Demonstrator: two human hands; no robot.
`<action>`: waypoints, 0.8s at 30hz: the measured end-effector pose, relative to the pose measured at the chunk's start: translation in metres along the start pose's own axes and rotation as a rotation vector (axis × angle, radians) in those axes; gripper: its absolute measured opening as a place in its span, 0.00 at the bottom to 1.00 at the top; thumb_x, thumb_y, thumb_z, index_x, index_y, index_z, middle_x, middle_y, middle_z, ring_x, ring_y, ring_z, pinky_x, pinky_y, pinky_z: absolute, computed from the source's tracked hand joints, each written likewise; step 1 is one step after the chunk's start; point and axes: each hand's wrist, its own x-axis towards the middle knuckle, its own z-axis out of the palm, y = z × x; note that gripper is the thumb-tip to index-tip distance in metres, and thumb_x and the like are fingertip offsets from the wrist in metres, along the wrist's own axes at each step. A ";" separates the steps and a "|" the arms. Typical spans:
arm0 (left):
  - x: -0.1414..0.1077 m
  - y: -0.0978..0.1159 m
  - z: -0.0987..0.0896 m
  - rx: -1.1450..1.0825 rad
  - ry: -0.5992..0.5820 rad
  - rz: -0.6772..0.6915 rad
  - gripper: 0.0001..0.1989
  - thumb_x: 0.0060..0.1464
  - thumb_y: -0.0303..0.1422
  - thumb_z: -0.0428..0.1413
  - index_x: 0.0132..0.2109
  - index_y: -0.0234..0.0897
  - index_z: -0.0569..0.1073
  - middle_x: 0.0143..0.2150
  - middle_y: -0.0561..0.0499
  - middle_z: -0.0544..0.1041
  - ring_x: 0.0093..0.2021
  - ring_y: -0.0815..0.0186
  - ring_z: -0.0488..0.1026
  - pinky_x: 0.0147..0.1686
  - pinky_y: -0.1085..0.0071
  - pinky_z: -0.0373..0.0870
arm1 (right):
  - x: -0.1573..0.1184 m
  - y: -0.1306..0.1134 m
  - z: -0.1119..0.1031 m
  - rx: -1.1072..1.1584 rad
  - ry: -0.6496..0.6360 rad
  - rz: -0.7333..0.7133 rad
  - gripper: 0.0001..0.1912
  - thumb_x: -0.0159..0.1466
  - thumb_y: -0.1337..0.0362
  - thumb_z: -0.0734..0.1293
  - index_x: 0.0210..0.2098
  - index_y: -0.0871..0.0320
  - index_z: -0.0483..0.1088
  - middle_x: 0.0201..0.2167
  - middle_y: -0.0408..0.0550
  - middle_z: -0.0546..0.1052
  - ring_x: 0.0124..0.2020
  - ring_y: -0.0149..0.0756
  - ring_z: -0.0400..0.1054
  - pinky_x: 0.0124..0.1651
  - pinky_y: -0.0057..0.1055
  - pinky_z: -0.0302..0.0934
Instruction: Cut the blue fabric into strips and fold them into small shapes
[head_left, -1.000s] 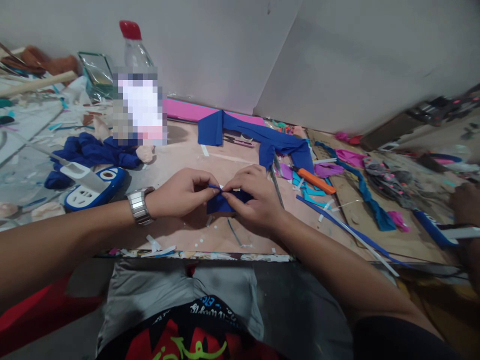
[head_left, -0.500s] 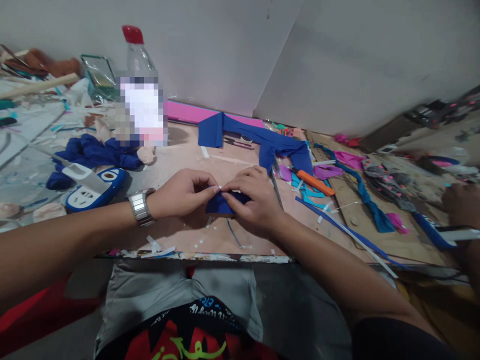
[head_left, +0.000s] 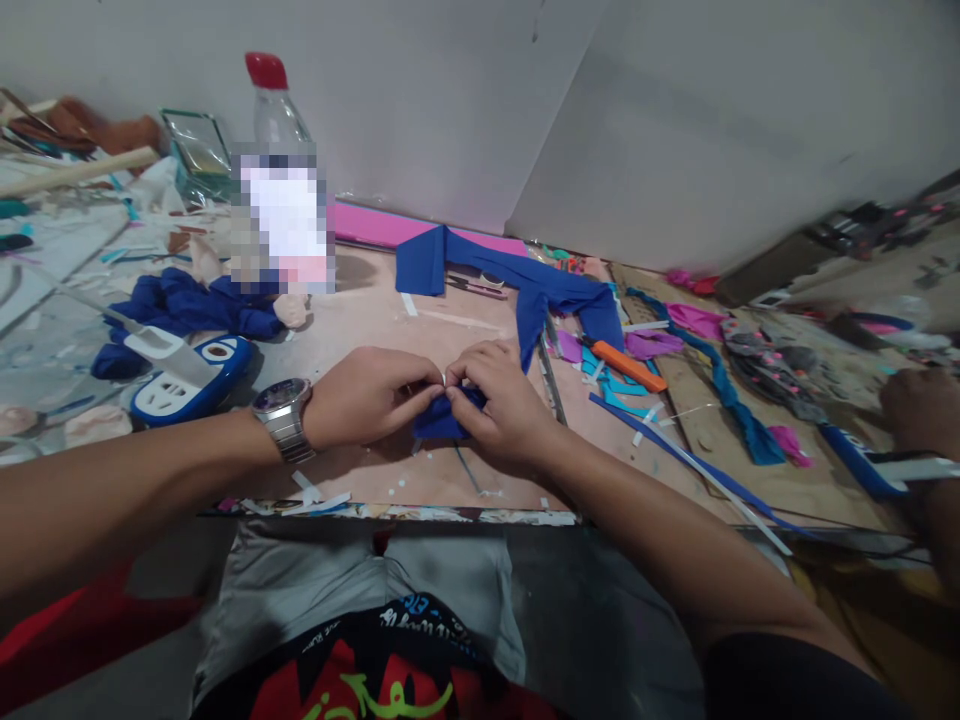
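A small piece of blue fabric (head_left: 444,418) is pinched between my hands, just above the board near the table's front edge. My left hand (head_left: 375,393), with a metal watch (head_left: 285,412) on its wrist, grips the upper left edge between thumb and forefinger. Close against it, my right hand (head_left: 504,400) pinches the same piece from the right, its fingers curled over the top. A tiny white bit shows between the fingertips; what it is I cannot tell. Behind the hands lies a long blue fabric strip (head_left: 510,268) with folded ends.
An iron-like blue and white tool (head_left: 191,380) rests at left beside bunched blue fabric (head_left: 187,303). A red-capped bottle (head_left: 277,115) stands behind. An orange cutter (head_left: 626,365) lies among scraps at right. At far right, another person's hand (head_left: 922,410) is near a second blue tool (head_left: 862,460).
My left wrist has turned, bringing the watch face into view. The fingertips have shifted slightly, and the small blue piece is now more folded and bunched between them.
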 end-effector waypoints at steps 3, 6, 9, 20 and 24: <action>0.000 -0.001 0.001 0.039 0.004 -0.013 0.15 0.68 0.38 0.52 0.40 0.37 0.80 0.31 0.51 0.82 0.29 0.67 0.75 0.32 0.72 0.63 | -0.001 0.001 0.001 0.044 0.030 0.014 0.02 0.67 0.67 0.67 0.37 0.55 0.72 0.35 0.47 0.78 0.43 0.43 0.68 0.53 0.44 0.55; -0.001 -0.004 0.003 0.019 -0.020 -0.056 0.14 0.68 0.38 0.52 0.42 0.37 0.81 0.33 0.51 0.83 0.31 0.66 0.77 0.34 0.72 0.64 | -0.002 0.002 0.001 0.043 0.068 0.009 0.00 0.67 0.65 0.70 0.38 0.54 0.74 0.34 0.46 0.78 0.44 0.43 0.69 0.53 0.44 0.56; -0.001 -0.007 0.004 0.015 -0.025 -0.060 0.14 0.68 0.38 0.52 0.42 0.37 0.81 0.34 0.51 0.83 0.32 0.66 0.77 0.34 0.72 0.64 | -0.002 0.003 0.001 0.025 0.065 -0.008 0.00 0.67 0.65 0.70 0.38 0.55 0.75 0.34 0.46 0.78 0.44 0.43 0.69 0.53 0.44 0.56; -0.001 -0.003 0.002 0.028 -0.011 -0.006 0.13 0.68 0.35 0.52 0.41 0.37 0.81 0.33 0.51 0.84 0.31 0.66 0.77 0.33 0.72 0.64 | -0.002 0.007 -0.001 0.026 0.037 -0.033 0.02 0.67 0.66 0.68 0.36 0.55 0.72 0.35 0.45 0.78 0.43 0.42 0.69 0.53 0.44 0.56; 0.000 -0.007 0.003 0.038 -0.027 -0.053 0.15 0.69 0.38 0.51 0.45 0.39 0.82 0.38 0.50 0.86 0.36 0.64 0.80 0.36 0.71 0.67 | -0.003 0.006 -0.002 0.010 0.085 -0.023 0.00 0.66 0.64 0.71 0.38 0.53 0.76 0.35 0.46 0.80 0.44 0.43 0.71 0.53 0.45 0.57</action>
